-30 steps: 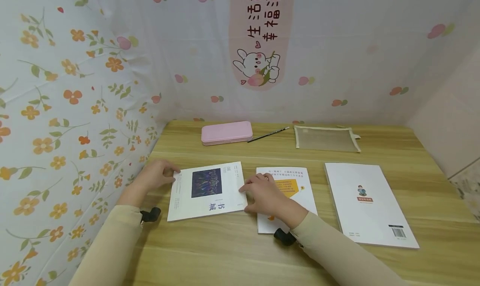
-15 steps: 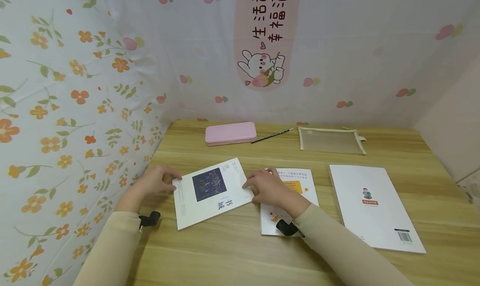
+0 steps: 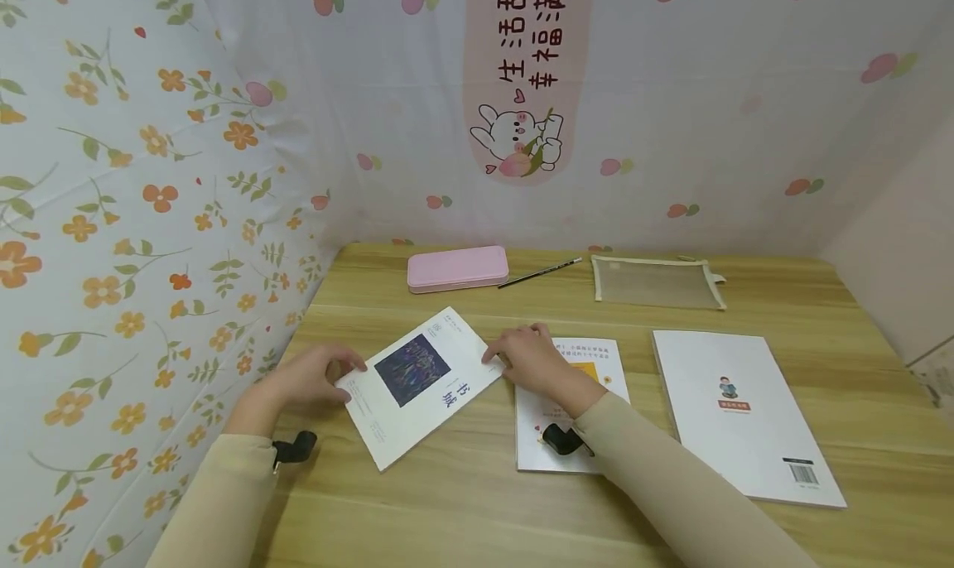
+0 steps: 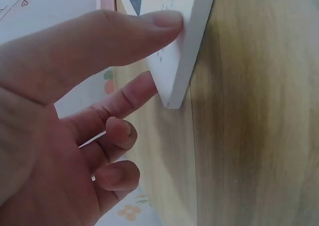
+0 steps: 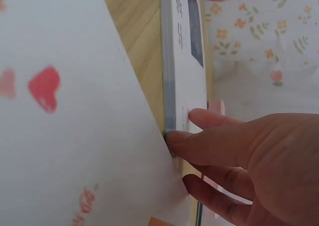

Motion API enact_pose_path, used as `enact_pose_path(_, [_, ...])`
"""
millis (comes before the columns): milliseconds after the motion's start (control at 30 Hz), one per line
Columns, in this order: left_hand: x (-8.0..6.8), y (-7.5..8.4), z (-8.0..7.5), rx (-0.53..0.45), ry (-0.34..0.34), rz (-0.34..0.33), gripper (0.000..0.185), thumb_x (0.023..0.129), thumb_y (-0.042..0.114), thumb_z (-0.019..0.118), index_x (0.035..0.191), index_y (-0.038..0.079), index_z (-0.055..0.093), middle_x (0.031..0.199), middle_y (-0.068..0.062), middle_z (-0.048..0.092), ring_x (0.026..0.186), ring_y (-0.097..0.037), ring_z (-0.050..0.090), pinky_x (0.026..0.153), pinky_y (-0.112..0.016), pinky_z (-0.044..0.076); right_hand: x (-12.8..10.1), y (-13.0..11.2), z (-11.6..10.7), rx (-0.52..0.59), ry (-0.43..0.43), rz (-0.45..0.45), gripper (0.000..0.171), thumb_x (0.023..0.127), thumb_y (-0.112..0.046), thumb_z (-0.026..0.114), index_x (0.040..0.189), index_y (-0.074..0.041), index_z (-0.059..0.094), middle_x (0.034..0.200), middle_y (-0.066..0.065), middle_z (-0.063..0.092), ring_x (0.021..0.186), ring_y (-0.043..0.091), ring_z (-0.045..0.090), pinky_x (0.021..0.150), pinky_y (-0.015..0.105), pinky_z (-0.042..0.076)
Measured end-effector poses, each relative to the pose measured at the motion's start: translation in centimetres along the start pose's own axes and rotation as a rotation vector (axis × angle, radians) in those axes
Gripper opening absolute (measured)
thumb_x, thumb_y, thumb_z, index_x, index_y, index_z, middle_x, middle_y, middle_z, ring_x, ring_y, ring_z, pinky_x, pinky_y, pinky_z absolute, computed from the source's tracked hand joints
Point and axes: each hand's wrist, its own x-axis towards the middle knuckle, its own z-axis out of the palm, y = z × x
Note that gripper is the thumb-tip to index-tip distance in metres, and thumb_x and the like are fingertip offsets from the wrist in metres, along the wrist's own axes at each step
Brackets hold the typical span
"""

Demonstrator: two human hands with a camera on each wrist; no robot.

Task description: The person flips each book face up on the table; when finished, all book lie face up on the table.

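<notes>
Inspector: Hands?

Clerk: Left hand (image 3: 307, 377) and right hand (image 3: 531, 361) grip the magazine (image 3: 419, 386) at opposite corners. It sits askew.

Inspector: Remainder?

Clerk: Small book (image 3: 535, 419) right of it, large book (image 3: 749, 419) further right; pink case (image 3: 458, 269), pencil (image 3: 540, 273) and pouch (image 3: 659, 283) along the table's (image 3: 447, 522) rear.

Left fingers (image 4: 133, 93), right fingers (image 5: 207, 118) pinching; forearms (image 3: 216, 502) angled inward.

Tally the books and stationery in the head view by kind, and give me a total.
Books: 3 (dark-picture book, orange-patch book, large white book)
Pink case: 1
Pencil: 1
Mesh pouch: 1
Total: 6
</notes>
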Motion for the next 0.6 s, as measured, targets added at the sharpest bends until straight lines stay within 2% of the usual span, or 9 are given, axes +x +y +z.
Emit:
enact_pose_path(100, [-0.3,0.2,0.0,0.008,-0.006,-0.006,0.042,0.076,0.01,0.088,0.114,0.015,0.073,0.102,-0.005,0.068,0.087,-0.019,0.057,0.077,-0.034,0.047,0.6,0.2,0.0,-0.002,0.019,0.01,0.033,0.089,-0.004,0.078,0.113,-0.027,0.08,0.119,0.0,0.074,0.118,0.028,0.063,0.115,0.062,0.027])
enact_pose_path(400, [-1.1,1.0,0.4,-0.002,-0.022,0.019,0.035,0.074,0.009,0.085,0.105,0.014,0.069,0.084,-0.003,0.064,0.07,-0.012,0.052,0.068,-0.027,0.045,2.8,1.0,-0.1,0.009,0.027,0.023,0.032,0.09,-0.006,0.078,0.114,-0.027,0.08,0.12,0.001,0.076,0.119,0.028,0.065,0.112,0.063,0.027])
enact_pose_path(600, [-1.3,1.2,0.8,-0.041,-0.078,0.037,0.035,0.076,0.008,0.084,0.106,0.013,0.068,0.082,-0.003,0.064,0.07,-0.01,0.054,0.07,-0.027,0.046,3.6,1.4,0.0,0.051,0.04,0.063,0.033,0.09,-0.006,0.078,0.114,-0.028,0.08,0.113,-0.001,0.076,0.112,0.025,0.065,0.108,0.06,0.026])
